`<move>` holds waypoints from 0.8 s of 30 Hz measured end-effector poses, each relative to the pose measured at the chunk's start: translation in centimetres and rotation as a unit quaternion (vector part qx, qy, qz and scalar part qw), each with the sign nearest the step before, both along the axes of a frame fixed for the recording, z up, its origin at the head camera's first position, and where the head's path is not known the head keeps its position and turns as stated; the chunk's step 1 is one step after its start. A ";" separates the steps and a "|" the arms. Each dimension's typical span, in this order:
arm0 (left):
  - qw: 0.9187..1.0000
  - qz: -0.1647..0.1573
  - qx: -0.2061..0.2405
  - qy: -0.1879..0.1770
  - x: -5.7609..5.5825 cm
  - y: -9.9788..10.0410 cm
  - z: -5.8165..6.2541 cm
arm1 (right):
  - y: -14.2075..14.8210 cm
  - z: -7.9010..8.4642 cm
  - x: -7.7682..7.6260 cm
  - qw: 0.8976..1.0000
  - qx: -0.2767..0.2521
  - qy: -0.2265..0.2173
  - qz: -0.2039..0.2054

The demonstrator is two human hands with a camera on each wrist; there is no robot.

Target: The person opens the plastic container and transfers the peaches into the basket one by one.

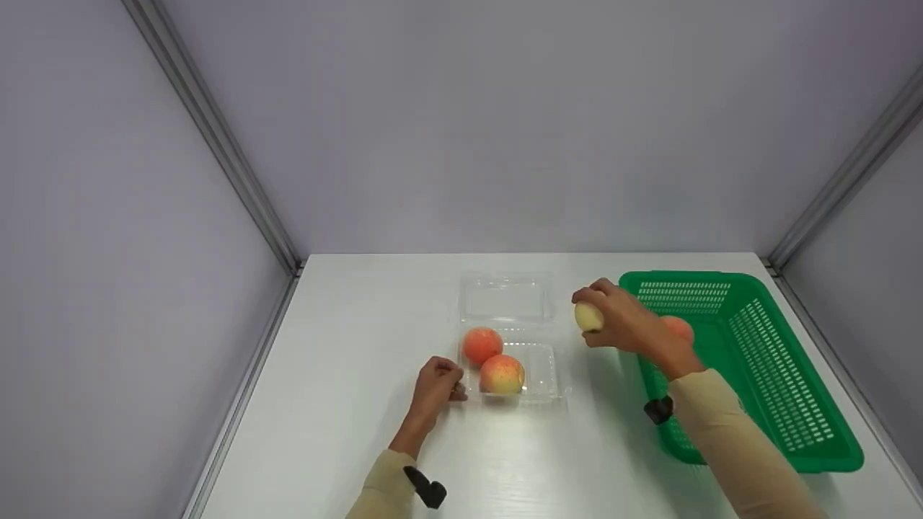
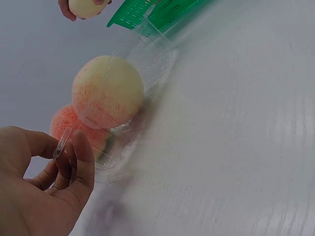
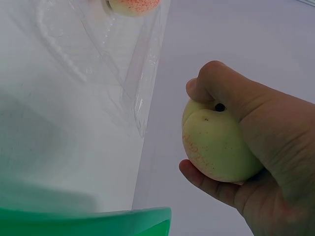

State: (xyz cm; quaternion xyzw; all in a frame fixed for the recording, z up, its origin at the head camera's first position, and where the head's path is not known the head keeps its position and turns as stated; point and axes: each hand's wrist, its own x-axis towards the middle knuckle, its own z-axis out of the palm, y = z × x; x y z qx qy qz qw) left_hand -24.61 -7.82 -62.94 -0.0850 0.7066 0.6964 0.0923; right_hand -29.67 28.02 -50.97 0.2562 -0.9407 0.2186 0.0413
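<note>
Beside the green basket (image 1: 782, 382), the right hand (image 1: 626, 321) grips a peach (image 3: 219, 145).

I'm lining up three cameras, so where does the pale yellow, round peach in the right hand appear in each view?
Head: the pale yellow, round peach is right of centre, in the right hand.
Left wrist: the peach is at the top edge, left of centre, partly cut off.
Right wrist: the peach is right of centre, slightly low.
Shared landmark: the green plastic basket.
</note>
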 end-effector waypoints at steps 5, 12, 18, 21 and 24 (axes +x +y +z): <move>1.000 0.003 -0.004 -0.006 -0.1 0.1 0.0 | 0.4 0.2 0.1 1.000 -0.002 0.005 -0.005; 1.000 0.002 -0.001 0.000 0.0 0.0 0.1 | 0.7 0.8 0.2 1.000 -0.008 -0.010 -0.014; 1.000 0.001 0.000 0.001 0.0 0.1 0.1 | 1.1 1.1 0.2 1.000 0.000 -0.014 -0.019; 1.000 0.001 -0.002 0.000 0.0 0.1 0.1 | 1.3 1.2 0.1 0.999 -0.002 -0.017 -0.027; 1.000 0.003 -0.003 -0.003 0.0 0.1 0.1 | 1.5 1.2 0.2 0.999 -0.003 -0.013 -0.030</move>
